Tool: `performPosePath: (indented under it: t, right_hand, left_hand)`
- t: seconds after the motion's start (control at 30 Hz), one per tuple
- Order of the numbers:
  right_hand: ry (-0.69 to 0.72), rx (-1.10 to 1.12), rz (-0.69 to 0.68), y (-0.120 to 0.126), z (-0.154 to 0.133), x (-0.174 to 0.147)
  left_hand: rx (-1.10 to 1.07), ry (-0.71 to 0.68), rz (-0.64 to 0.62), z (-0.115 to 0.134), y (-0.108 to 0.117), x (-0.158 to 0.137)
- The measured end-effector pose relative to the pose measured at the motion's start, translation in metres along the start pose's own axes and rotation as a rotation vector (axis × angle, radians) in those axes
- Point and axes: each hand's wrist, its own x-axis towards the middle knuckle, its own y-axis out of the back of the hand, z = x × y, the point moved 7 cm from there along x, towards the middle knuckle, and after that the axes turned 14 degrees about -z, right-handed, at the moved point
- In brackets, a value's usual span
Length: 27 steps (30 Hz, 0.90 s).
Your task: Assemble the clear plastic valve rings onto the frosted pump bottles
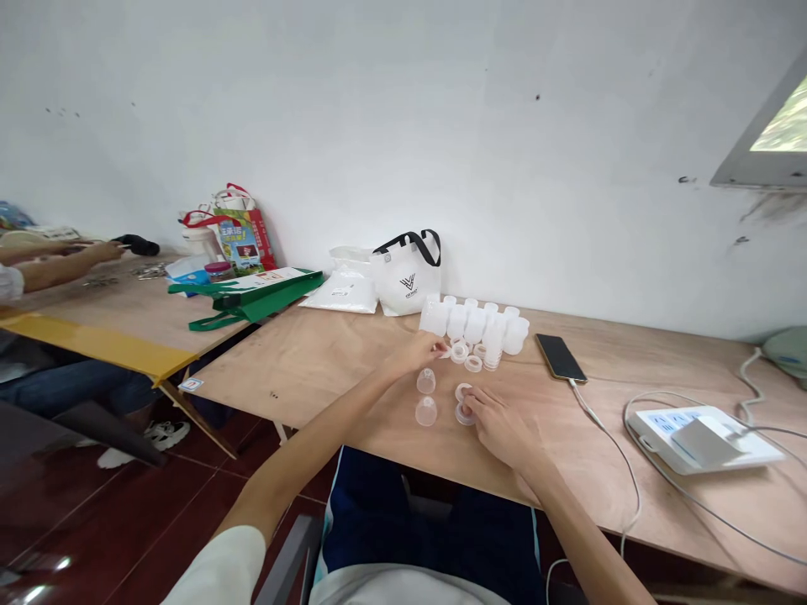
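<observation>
Two rings (463, 391) lie just R of the domes (426, 412), lined up front-to-back; person's R hand (498, 423) is nearer, pinching the front ring. L hand (421, 350), just beyond domes, has fingertips bunched near ring cluster (465, 356); can't tell if anything's gripped, view's small. Worktop (340, 361) edge is nearside of domes, w/ worktop extending well L.
</observation>
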Motion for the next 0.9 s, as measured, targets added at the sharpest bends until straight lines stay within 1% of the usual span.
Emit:
performPosePath:
  t: [0.1,0.2,0.27,0.33,0.4,0.43,0.47,0.53,0.6,0.7,0.8,0.9]
  right_hand:
    - [0.083,0.090,0.022,0.000,-0.002,-0.005]
    - [0.091,0.164,0.085,0.001,-0.001,-0.011]
    - [0.098,0.225,0.166,0.003,0.003,-0.015]
    - [0.108,0.307,0.268,0.007,0.011,-0.018]
    - [0.081,0.410,0.382,0.014,0.025,-0.019]
    - [0.044,0.463,0.440,0.019,0.035,-0.019]
    - [-0.004,0.510,0.493,0.024,0.046,-0.018]
    - [-0.109,0.576,0.583,0.037,0.068,-0.014]
    - [-0.178,0.607,0.642,0.050,0.087,-0.008]
    - [-0.241,0.617,0.704,0.064,0.109,0.001]
    - [-0.244,0.611,0.740,0.063,0.113,0.002]
    - [-0.208,0.624,0.711,0.046,0.100,-0.005]
  left_hand:
    - [0.030,0.004,0.000,0.013,-0.002,0.011]
    - [0.048,0.000,0.030,0.026,-0.002,0.005]
    - [0.010,-0.026,0.075,0.037,-0.001,-0.011]
    - [-0.078,-0.044,0.141,0.046,0.000,-0.034]
    - [-0.163,-0.031,0.180,0.052,-0.003,-0.061]
    - [-0.175,-0.014,0.166,0.054,-0.007,-0.073]
    - [-0.176,0.002,0.116,0.056,-0.013,-0.082]
    - [-0.155,0.013,0.031,0.057,-0.025,-0.096]
    - [-0.128,0.007,-0.027,0.055,-0.035,-0.103]
    - [-0.120,-0.018,-0.043,0.048,-0.044,-0.103]
    - [-0.118,-0.028,0.010,0.042,-0.047,-0.101]
    - [-0.073,0.004,0.030,0.039,-0.048,-0.098]
